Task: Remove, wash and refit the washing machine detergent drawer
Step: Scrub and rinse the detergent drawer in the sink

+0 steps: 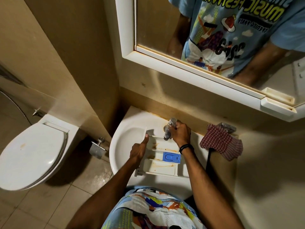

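The white detergent drawer [162,160] lies across the white basin [125,141], its compartments streaked with rusty brown residue and a blue insert [171,157] in the middle compartment. My left hand [139,150] grips the drawer's left side, thumb pointing up along its front panel. My right hand [180,133] holds a small clear bottle [170,128] tipped mouth-down over the drawer's far compartment. The tap is hidden behind the bottle and hand.
A red-and-white checked cloth [222,143] lies on the counter right of the basin. A closed toilet [31,156] stands at the left, with a wall holder [98,147] between it and the basin. A white-framed mirror [206,43] hangs above.
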